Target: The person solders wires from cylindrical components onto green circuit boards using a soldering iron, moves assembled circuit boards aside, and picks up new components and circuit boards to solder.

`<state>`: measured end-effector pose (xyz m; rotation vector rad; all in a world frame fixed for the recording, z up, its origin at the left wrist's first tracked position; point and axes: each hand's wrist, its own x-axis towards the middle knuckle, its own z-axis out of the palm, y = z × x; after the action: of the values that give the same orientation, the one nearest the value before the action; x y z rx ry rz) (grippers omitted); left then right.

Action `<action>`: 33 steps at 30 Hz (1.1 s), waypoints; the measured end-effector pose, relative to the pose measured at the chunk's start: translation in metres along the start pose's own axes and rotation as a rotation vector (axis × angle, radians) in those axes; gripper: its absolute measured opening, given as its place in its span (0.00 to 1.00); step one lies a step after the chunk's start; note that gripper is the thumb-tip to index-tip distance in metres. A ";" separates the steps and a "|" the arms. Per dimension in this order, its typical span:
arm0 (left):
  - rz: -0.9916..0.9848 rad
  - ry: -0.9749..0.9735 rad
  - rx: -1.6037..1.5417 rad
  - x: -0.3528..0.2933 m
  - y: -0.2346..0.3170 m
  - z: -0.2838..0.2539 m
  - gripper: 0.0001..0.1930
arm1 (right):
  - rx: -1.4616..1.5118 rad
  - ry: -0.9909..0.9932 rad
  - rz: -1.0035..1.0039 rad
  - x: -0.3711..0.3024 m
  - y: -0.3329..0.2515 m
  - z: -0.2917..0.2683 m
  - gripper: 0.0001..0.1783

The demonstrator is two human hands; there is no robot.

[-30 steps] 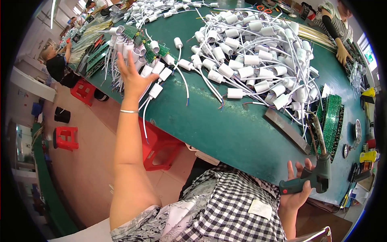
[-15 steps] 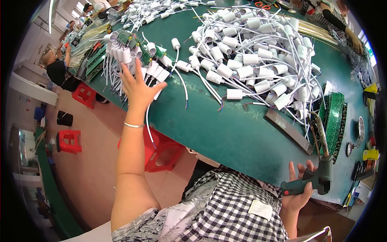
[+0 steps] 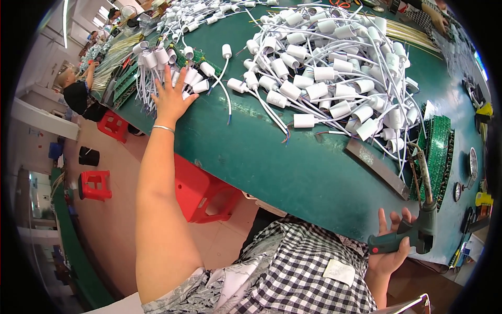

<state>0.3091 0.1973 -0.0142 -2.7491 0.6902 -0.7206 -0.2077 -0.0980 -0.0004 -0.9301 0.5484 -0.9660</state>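
Observation:
My left hand (image 3: pixel 172 103) reaches out at the table's left with its fingers spread. Its fingertips are at a cluster of white cylindrical lamp holders (image 3: pixel 157 57) with white cables; whether the palm touches them is hidden. Green circuit boards (image 3: pixel 198 57) lie among that cluster. In my right hand (image 3: pixel 386 261), by the table's near right edge, is a dark green soldering gun (image 3: pixel 421 230) with a red button, its metal tip pointing up and away. Some fingers of this hand are stretched out past the handle.
A big heap of white lamp holders (image 3: pixel 324 73) covers the middle of the green table (image 3: pixel 251 152). A dark metal bar (image 3: pixel 377 168) lies before it, beside green circuit boards (image 3: pixel 436 152). A red stool (image 3: pixel 201 191) stands below the edge. Other people work at the far left and far right.
My left hand has come down and slightly left, with its fingers still spread. Some white lamp holders by it have shifted left. The soldering gun stays in my right hand.

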 end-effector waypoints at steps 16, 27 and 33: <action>0.597 0.221 -0.868 -0.049 0.189 -0.178 0.17 | 0.074 0.081 -0.226 0.021 -0.044 -0.031 0.33; 0.535 -0.343 -1.578 -0.045 0.464 -0.241 0.31 | 0.103 0.346 -0.326 0.001 -0.063 -0.080 0.29; 0.543 -0.353 -1.371 -0.039 0.511 -0.245 0.43 | 0.146 0.336 -0.354 -0.006 -0.063 -0.086 0.26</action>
<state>-0.0422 -0.2478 0.0181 -3.1611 2.3261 0.6279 -0.3033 -0.1443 0.0102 -0.7497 0.5959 -1.4785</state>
